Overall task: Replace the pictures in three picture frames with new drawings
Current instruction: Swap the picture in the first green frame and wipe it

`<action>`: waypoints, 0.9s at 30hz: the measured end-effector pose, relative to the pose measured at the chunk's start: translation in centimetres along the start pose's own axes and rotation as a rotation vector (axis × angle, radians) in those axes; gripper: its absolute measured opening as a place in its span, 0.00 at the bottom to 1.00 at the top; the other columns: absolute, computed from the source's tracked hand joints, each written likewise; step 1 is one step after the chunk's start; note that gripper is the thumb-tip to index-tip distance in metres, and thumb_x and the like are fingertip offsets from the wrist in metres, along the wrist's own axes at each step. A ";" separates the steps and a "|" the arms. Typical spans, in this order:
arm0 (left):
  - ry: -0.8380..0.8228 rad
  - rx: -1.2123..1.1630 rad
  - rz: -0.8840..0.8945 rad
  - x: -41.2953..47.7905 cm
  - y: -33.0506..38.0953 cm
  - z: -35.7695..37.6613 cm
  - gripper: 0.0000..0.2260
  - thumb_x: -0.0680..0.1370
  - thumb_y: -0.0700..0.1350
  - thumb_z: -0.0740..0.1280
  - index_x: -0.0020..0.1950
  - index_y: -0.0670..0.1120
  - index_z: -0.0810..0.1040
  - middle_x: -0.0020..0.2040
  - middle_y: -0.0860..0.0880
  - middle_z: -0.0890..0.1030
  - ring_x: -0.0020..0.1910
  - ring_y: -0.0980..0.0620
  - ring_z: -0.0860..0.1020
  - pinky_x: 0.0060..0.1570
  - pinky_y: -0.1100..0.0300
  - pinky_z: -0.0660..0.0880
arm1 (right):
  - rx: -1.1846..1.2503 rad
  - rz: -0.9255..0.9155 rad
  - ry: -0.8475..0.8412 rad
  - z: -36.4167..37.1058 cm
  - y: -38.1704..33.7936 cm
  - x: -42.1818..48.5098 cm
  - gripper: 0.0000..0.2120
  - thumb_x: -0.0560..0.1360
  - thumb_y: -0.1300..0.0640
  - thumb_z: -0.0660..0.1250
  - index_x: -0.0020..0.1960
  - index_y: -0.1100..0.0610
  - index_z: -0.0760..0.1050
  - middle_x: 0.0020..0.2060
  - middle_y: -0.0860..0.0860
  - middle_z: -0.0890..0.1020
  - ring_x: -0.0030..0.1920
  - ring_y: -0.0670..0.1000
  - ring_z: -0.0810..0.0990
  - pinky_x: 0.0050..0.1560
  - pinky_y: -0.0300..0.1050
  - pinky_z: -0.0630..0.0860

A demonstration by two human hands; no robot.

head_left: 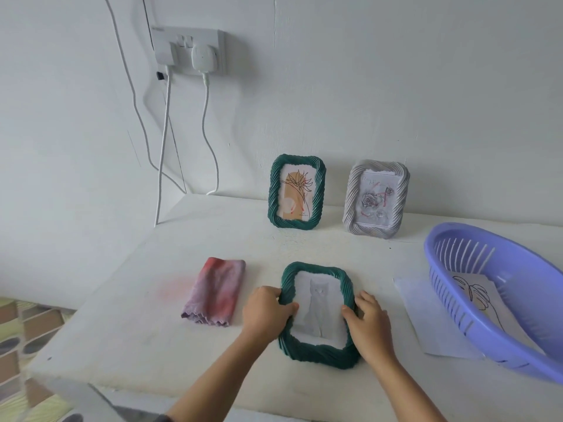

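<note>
A green rope-edged picture frame [318, 351] with a grey cat picture lies flat on the white table in front of me. My left hand [265, 312] grips its left edge and my right hand [370, 324] grips its right edge, thumbs on the picture. At the back, a second green frame [297, 222] with a flower drawing and a silver-grey frame [376, 228] with a rose drawing stand leaning against the wall. A line drawing on paper [475, 296] lies inside the purple basket [515, 336] at the right.
A folded pink-purple cloth [214, 292] lies left of the flat frame. A white sheet of paper [426, 318] lies partly under the basket. White cables [163, 166] hang from a wall socket [189, 51] at the back left. The table edge [91, 379] drops off at the left.
</note>
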State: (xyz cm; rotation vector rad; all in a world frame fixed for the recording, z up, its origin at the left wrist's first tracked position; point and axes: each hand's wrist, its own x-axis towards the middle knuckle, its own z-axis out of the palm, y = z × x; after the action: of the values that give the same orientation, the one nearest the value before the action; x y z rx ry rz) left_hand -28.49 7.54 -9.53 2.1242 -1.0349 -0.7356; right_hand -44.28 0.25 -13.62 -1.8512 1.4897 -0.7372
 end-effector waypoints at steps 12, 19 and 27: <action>-0.120 -0.967 -0.021 4.2 -1.3 -10.5 0.11 0.73 0.29 0.63 0.51 0.40 0.76 0.39 0.42 0.83 0.35 0.45 0.81 0.35 0.56 0.80 | 0.854 0.092 -0.405 1.2 -10.4 3.0 0.11 0.73 0.70 0.62 0.51 0.58 0.72 0.41 0.59 0.81 0.40 0.56 0.78 0.40 0.46 0.74; -0.086 -0.818 0.059 12.8 -2.5 -18.3 0.11 0.74 0.31 0.60 0.47 0.47 0.72 0.39 0.45 0.77 0.36 0.48 0.76 0.30 0.60 0.73 | 0.943 0.067 -0.569 7.7 -19.5 11.6 0.09 0.69 0.71 0.62 0.35 0.59 0.70 0.23 0.49 0.75 0.29 0.47 0.76 0.33 0.37 0.73; -0.009 -0.788 0.036 23.6 -3.9 -22.0 0.11 0.73 0.31 0.58 0.43 0.48 0.71 0.36 0.46 0.74 0.34 0.48 0.72 0.31 0.60 0.69 | 0.811 0.117 -0.452 15.8 -24.6 20.4 0.26 0.71 0.73 0.57 0.18 0.54 0.67 0.18 0.47 0.69 0.21 0.45 0.69 0.26 0.36 0.66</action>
State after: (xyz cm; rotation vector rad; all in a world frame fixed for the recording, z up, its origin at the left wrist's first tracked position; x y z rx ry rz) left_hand 1.50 -3.24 -3.28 1.4158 -0.6276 -0.9409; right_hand -12.93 -13.92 -4.05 -1.1858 0.8153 -0.6692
